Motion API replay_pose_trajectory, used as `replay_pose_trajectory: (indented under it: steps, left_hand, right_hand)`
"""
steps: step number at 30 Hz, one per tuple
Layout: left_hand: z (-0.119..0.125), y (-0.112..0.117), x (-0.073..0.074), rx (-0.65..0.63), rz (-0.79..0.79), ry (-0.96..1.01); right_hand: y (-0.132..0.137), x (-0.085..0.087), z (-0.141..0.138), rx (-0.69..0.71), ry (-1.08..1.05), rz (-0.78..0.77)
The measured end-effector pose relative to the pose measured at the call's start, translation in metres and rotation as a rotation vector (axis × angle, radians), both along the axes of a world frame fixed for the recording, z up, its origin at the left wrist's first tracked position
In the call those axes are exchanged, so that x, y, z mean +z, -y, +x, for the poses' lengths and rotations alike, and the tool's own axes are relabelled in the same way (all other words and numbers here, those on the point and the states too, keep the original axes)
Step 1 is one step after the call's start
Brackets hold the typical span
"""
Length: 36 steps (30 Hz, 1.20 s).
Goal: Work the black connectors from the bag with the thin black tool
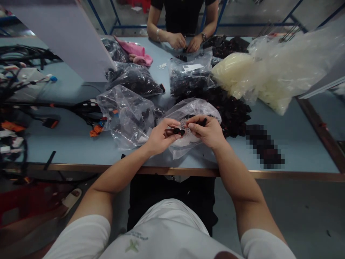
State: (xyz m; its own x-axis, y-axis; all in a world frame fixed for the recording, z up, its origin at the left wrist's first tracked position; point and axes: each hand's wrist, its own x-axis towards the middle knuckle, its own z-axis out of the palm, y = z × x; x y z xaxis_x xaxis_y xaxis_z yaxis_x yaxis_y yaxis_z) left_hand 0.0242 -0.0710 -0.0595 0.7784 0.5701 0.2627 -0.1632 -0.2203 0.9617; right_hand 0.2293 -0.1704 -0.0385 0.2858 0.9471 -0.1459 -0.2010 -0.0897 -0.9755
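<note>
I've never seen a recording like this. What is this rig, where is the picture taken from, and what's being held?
There's no machine here. This one view comes from a camera worn on a person's head, looking down at their own bare hands. The left hand and right hand hold a small black connector between them, above a clear plastic bag. The pale blue table also carries a heap of black connectors and wiring harnesses. Across it are a co-worker's hands.
</note>
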Motion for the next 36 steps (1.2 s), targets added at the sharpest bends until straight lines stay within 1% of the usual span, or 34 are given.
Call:
replay_pose_trajectory:
  steps: [5,7,11,13,14,16,21,24,26,29,32,36]
  left_hand:
    - [-0.001,-0.002,-0.001,0.062,0.207,-0.018]
    - [-0.003,-0.003,0.001,0.087,0.289,-0.028]
    - [-0.004,-0.007,0.008,0.128,0.509,-0.045]
    - [-0.004,-0.008,0.01,0.153,0.574,-0.039]
    - [-0.004,-0.008,0.01,0.163,0.58,-0.032]
    - [-0.003,-0.008,0.008,0.168,0.544,-0.019]
    - [-0.002,-0.003,-0.004,0.137,0.285,-0.021]
    - [-0.003,-0.001,-0.007,0.128,0.213,-0.037]
    - [-0.003,0.0,-0.007,0.13,0.229,-0.051]
    - [-0.003,0.0,-0.004,0.137,0.303,-0.081]
    - [-0.003,-0.001,-0.002,0.161,0.4,-0.101]
    - [-0.003,-0.002,-0.001,0.179,0.518,-0.089]
  right_hand:
    - [0.0,-0.001,-0.002,-0.019,-0.002,0.029]
    - [0.001,-0.001,-0.002,-0.034,-0.015,0.037]
    - [0.002,-0.001,-0.003,-0.042,-0.028,0.029]
    - [0.002,-0.001,-0.003,-0.035,-0.018,0.04]
    - [0.002,-0.001,-0.003,-0.031,-0.01,0.05]
    - [0.002,0.0,-0.004,-0.03,0.011,0.073]
    - [0.005,0.0,-0.006,-0.101,0.051,0.103]
    - [0.005,0.002,-0.007,-0.127,0.129,0.087]
    - [0.005,0.004,-0.007,-0.094,0.212,0.098]
    - [0.004,0.008,-0.006,0.004,0.318,0.158]
    - [0.004,0.009,-0.004,0.082,0.352,0.195]
    - [0.005,0.009,-0.003,0.115,0.364,0.189]
